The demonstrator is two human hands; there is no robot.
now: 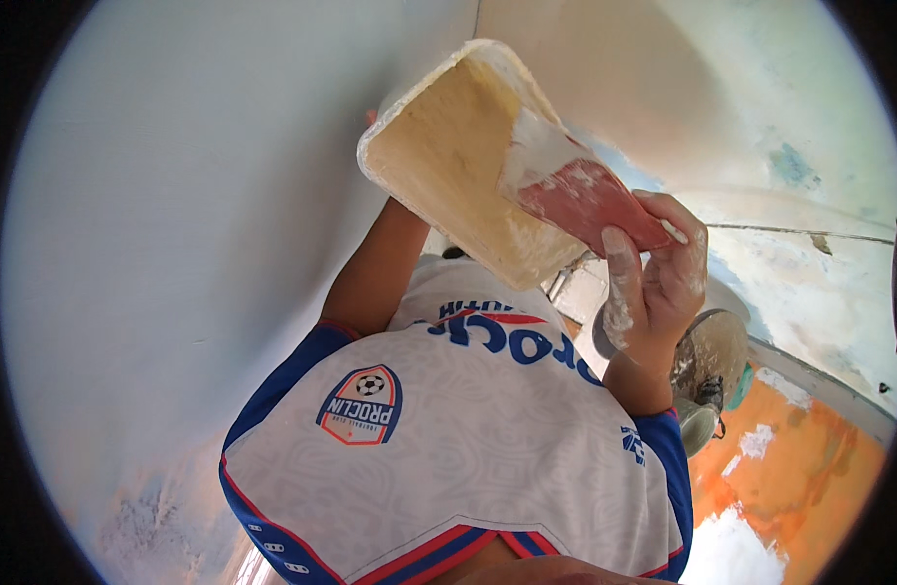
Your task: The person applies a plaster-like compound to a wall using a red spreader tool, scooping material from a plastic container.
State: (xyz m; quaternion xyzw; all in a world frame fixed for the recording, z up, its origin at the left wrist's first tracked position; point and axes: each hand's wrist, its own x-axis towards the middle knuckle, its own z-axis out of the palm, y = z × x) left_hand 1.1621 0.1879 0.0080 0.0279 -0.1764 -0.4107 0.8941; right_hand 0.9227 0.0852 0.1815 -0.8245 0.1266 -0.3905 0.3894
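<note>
A shallow cream rectangular tray (438, 146) is held up tilted in front of my chest, its rim and inside smeared with white putty. My left forearm goes up behind it, and my left hand (372, 117) supports it from underneath, mostly hidden with only a bit of finger showing past the left rim. My right hand (658, 268) is closed on a flat red putty spreader (590, 205), thumb on the near face. White putty coats the spreader's far end, which lies over the tray's right side. Dried putty marks my right thumb and fingers.
A smooth pale wall (156, 214) rises close on my left and meets a patchy wall (780, 107) in a corner. A dark cord or crack line (809, 232) crosses that wall. Below right are a roundish putty-stained object (711, 356) and an orange surface with white patches (789, 468).
</note>
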